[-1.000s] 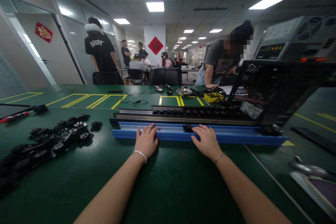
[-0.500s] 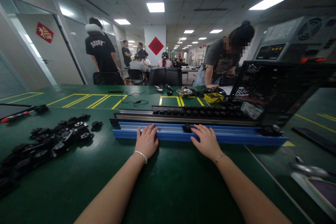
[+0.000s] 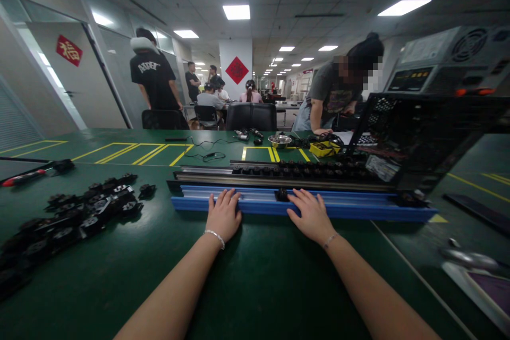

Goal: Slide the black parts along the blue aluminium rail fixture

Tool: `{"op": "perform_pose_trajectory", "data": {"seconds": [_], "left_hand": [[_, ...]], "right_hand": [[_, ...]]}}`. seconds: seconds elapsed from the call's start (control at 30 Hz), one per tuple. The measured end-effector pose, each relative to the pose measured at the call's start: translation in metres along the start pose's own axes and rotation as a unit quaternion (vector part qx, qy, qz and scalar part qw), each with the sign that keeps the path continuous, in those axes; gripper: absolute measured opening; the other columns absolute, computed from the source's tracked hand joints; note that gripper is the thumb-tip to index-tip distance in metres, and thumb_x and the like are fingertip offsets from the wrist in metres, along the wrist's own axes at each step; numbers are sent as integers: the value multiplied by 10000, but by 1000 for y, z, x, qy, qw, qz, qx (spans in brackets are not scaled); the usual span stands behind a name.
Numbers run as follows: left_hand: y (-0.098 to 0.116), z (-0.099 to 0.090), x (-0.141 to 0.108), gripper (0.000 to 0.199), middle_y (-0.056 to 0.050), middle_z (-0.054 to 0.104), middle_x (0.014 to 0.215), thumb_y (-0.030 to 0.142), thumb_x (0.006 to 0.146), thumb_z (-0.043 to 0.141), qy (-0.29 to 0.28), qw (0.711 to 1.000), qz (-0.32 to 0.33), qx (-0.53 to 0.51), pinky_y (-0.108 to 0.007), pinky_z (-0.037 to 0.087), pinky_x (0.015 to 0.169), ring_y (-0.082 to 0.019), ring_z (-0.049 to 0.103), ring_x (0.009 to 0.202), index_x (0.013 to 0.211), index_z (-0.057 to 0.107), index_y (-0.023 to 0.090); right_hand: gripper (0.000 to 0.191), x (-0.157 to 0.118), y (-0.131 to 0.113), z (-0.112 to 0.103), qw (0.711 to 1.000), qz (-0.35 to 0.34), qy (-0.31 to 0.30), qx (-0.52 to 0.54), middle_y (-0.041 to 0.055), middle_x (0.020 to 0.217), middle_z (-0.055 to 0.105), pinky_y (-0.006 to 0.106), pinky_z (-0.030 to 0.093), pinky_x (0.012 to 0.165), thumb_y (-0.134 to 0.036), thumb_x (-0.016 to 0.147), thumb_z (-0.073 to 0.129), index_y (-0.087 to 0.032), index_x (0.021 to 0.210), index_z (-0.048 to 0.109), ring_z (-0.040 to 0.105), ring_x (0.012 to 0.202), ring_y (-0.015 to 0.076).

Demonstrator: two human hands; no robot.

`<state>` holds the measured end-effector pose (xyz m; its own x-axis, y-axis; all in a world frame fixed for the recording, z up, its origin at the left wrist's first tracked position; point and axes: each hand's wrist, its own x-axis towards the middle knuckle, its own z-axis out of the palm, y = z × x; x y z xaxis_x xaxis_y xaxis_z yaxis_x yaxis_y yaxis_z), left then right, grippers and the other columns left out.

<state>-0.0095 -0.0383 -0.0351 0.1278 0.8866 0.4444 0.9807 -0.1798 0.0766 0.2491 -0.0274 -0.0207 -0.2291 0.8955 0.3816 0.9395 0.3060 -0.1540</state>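
Small black block (image 3: 281, 194) sits in groove of blue rail (image 3: 263, 206), bit left of middle
Since second ago, block slid tiny bit left and our right hand (image 3: 311, 215) went along, so we think block slides easily
Our right fingers loose and spread, just beside block or touching it, we cannot tell which
Our left hand (image 3: 223, 218) stays on rail, fingers spread, gripping nothing
Row of black parts (image 3: 306, 169) behind rail, pile of black parts (image 3: 87, 207) off to left on green table (image 3: 263, 276)
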Motion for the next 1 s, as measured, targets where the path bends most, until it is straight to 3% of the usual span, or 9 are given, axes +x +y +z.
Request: {"op": "perform_pose_trajectory", "data": {"seconds": [0.67, 1.0], "left_hand": [[15, -2, -2, 595, -38, 360, 1423, 247, 787, 428, -34, 996, 77, -13, -411, 193, 1108, -202, 220, 1343, 1365, 305, 182], [19, -4, -5, 609, -36, 349, 1428, 258, 769, 461, -34, 995, 88, -22, -453, 159, 1110, -218, 199, 1349, 1360, 314, 229]], "right_hand": [[424, -1, -8, 2, 1000, 4, -15, -13, 37, 1375, 412, 577, 108, 1036, -403, 820, 431, -284, 1219, 508, 288, 1286, 249], [437, -1, -12, 4, 1000, -2, -19, -18, 39, 1378, 406, 583, 98, 1035, -408, 817, 433, -289, 1233, 494, 279, 1288, 254]]}}
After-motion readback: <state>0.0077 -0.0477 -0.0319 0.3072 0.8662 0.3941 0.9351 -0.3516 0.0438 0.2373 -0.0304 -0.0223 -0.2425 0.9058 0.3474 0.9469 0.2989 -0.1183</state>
